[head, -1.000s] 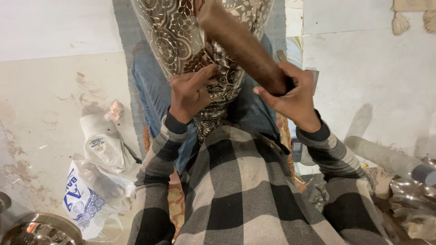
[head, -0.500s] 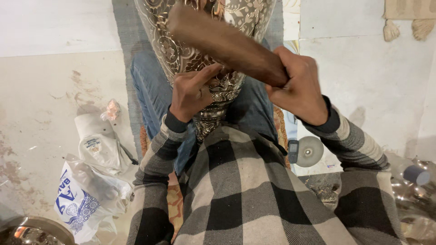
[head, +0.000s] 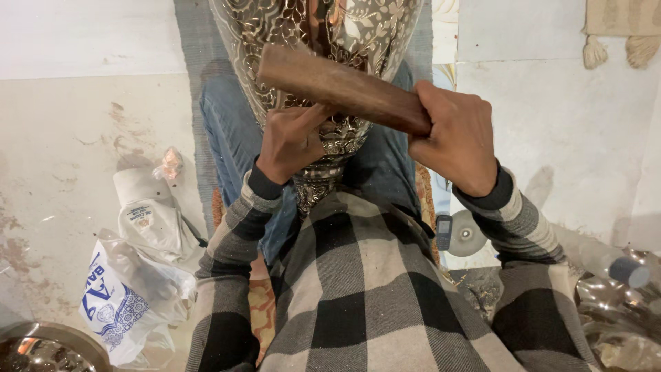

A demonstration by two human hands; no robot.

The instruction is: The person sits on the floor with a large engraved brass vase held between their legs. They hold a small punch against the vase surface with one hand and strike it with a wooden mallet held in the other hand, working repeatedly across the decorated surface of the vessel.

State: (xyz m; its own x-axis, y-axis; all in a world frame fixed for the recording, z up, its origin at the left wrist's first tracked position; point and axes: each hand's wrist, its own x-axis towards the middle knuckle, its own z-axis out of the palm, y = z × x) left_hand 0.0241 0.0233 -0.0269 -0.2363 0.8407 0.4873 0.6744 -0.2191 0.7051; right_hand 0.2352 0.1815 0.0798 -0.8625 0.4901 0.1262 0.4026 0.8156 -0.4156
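The big shiny metal vase (head: 358, 41) fills the middle, far from the person, and blocks the way straight ahead. The wooden block (head: 337, 86) lies across the front of it, so little room is left between the left hand (head: 292, 141) and the right hand (head: 458, 138). On the left, the floor (head: 76, 131) is bare and wide, and a hand could pass there. Nearer on the left, plastic bags (head: 134, 275) and a round metal bowl (head: 48, 348) take up the corner. On the right, the far floor is open, but a small grinding disc (head: 465, 234) sits near the right sleeve, and shiny metal pieces (head: 620, 310) crowd the near right corner.
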